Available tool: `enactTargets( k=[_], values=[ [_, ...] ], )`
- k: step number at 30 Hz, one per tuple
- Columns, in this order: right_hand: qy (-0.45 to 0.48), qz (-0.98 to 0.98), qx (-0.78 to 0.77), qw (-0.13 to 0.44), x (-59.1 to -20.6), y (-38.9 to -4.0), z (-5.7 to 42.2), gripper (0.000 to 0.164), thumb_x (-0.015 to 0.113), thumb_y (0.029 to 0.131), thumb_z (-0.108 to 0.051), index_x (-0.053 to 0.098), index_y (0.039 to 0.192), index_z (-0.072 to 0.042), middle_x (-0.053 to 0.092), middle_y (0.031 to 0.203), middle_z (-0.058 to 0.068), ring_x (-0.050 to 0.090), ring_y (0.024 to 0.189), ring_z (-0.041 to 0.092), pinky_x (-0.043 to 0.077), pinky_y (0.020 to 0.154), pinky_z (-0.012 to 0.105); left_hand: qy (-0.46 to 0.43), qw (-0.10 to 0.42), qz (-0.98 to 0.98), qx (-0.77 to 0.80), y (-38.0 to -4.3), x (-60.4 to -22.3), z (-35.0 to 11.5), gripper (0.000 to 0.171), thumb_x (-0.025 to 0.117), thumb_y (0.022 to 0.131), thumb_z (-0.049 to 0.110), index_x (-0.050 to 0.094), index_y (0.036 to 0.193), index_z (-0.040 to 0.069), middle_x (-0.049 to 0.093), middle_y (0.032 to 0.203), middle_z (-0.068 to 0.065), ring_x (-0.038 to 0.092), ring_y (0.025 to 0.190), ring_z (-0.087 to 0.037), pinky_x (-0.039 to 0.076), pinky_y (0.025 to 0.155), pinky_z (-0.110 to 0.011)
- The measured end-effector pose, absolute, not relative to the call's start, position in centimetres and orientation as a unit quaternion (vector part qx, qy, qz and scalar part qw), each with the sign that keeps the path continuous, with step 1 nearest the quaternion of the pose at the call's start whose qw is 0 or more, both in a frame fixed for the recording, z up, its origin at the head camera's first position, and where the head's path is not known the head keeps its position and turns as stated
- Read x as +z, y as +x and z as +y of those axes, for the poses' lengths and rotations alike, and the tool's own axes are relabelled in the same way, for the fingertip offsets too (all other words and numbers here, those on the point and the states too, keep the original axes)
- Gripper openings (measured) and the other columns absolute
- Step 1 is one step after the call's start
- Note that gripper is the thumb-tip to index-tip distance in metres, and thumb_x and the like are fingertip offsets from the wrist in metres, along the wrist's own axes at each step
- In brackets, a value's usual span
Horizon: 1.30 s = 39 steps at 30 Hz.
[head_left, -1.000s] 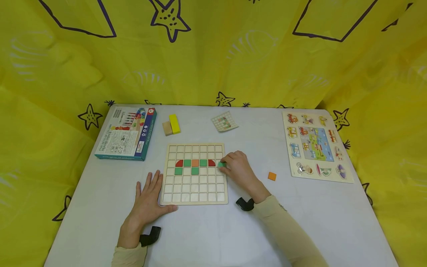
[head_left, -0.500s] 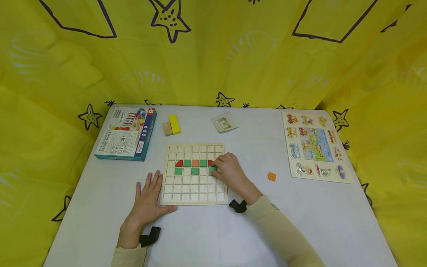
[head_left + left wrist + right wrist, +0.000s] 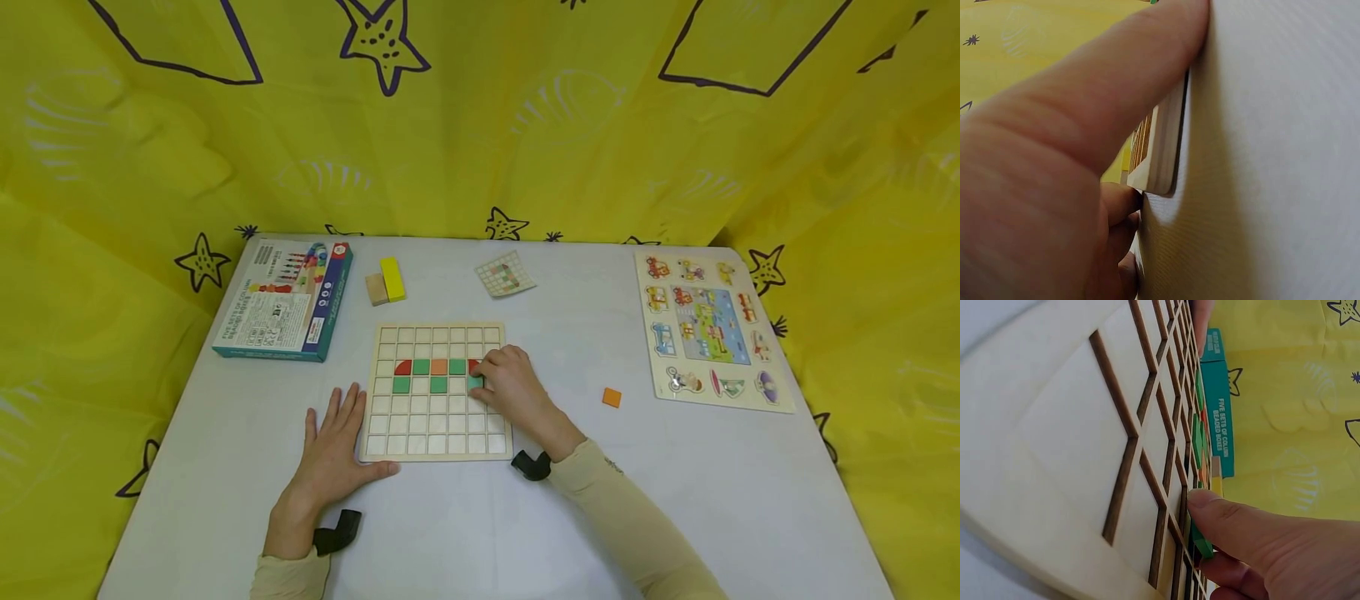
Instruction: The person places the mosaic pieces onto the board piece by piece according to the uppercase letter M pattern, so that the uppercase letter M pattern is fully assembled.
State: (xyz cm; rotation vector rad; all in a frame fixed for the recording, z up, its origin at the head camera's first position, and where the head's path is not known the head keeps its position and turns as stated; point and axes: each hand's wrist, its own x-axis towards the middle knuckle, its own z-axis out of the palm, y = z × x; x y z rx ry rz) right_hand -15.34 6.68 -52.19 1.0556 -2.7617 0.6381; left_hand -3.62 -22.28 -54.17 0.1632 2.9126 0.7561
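Observation:
A wooden grid board (image 3: 438, 422) lies at the middle of the table. Its third row holds red quarter-round tiles at both ends, green tiles and an orange tile (image 3: 438, 367); two green tiles sit in the row below. My right hand (image 3: 517, 387) pinches a green tile (image 3: 1200, 542) between thumb and fingers over that lower row, under the right red tile. In the right wrist view this tile stands tilted at the cell. My left hand (image 3: 333, 450) lies with spread fingers along the board's left edge, thumb (image 3: 1116, 69) at its lower left corner.
A loose orange tile (image 3: 612, 397) lies right of the board. Behind it are a pattern card (image 3: 506, 274), a yellow block (image 3: 392, 279) and a plain wooden block (image 3: 376, 289). A boxed set (image 3: 281, 300) stands at left, a picture puzzle (image 3: 712, 332) at right.
My right hand has carried the green tile leftward from the board's right edge to the cell under the right red tile, then slowed there. The left hand has stayed put.

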Motion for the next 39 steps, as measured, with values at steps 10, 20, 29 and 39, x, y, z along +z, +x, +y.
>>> enactTargets(
  k=[10,20,29,39],
  values=[
    [0.332,-0.917,0.219,0.044,-52.1,-15.4,7.2,0.027,0.084,0.078,-0.028,0.075,0.096,-0.010,0.066,0.096,0.003,0.057,0.095,0.024,0.037,0.098,0.046,0.054,0.065,0.964,0.253,-3.6,-54.2,-22.3,0.126,0.080,0.065,0.065,0.020,0.153,-0.002,0.013,0.160,-0.019,-0.003,0.146,-0.036,-0.012,0.108,-0.062],
    [0.275,-0.937,0.212,0.035,-51.7,-15.3,9.7,0.028,0.083,0.080,-0.027,0.075,0.099,-0.008,0.066,0.097,0.005,0.055,0.096,0.027,0.036,0.099,0.046,0.053,0.065,0.964,0.254,-3.6,-54.2,-22.3,0.126,0.080,0.065,0.065,0.020,0.153,-0.003,0.013,0.160,-0.019,-0.003,0.146,-0.037,-0.013,0.108,-0.061],
    [0.247,-0.945,0.209,0.044,-52.0,-14.1,12.9,0.028,0.084,0.079,-0.025,0.075,0.099,-0.006,0.067,0.096,0.005,0.056,0.092,0.027,0.039,0.095,0.046,0.053,0.071,0.964,0.252,-3.7,-54.2,-22.3,0.126,0.079,0.065,0.065,0.020,0.153,-0.002,0.012,0.160,-0.019,-0.004,0.146,-0.036,-0.013,0.108,-0.061],
    [0.223,-0.948,0.224,0.041,-53.0,-12.5,15.3,0.030,0.084,0.078,-0.026,0.075,0.098,-0.005,0.067,0.097,0.005,0.056,0.091,0.027,0.040,0.091,0.043,0.052,0.067,0.964,0.252,-3.7,-54.1,-22.2,0.127,0.079,0.064,0.067,0.020,0.153,-0.002,0.012,0.160,-0.020,-0.004,0.146,-0.037,-0.013,0.108,-0.061]
  ],
)
